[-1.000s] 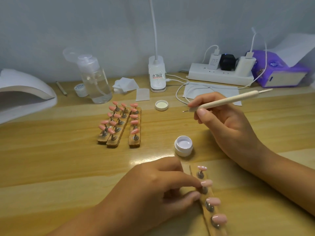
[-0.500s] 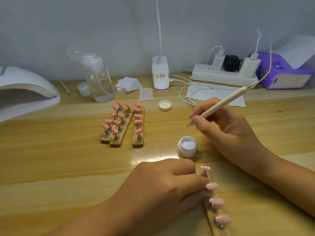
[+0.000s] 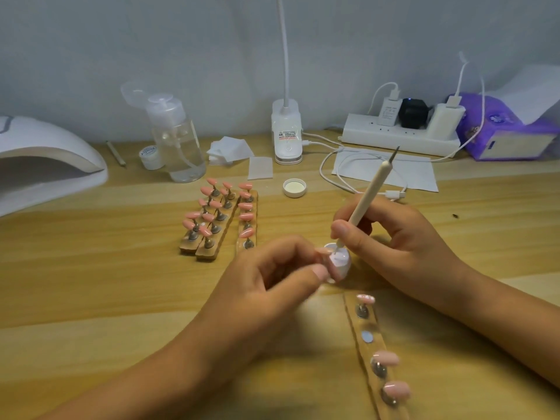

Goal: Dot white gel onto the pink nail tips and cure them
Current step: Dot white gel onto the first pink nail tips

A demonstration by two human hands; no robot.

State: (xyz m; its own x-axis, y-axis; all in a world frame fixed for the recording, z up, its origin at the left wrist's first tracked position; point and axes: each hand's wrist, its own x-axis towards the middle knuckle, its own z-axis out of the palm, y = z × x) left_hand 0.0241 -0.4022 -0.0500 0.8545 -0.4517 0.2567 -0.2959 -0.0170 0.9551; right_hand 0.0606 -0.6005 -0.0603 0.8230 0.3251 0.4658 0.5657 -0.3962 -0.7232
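Your right hand (image 3: 403,241) gripped the white dotting pen (image 3: 368,201) between curled thumb and fingers, its tip down in the small white gel jar (image 3: 342,263) mid-table (image 3: 91,283). Your left hand (image 3: 266,286) was curled just left of the jar, thumb and forefinger pinching what looked like a pink nail tip (image 3: 323,251); it was blurred. Near you, the wooden strip (image 3: 357,325) carried three glossy pink tips (image 3: 386,357) on metal stands, with one bare magnet (image 3: 366,337) between them. Further strips of pink tips (image 3: 218,219) lay behind, and the curing lamp (image 3: 45,159) sat far left.
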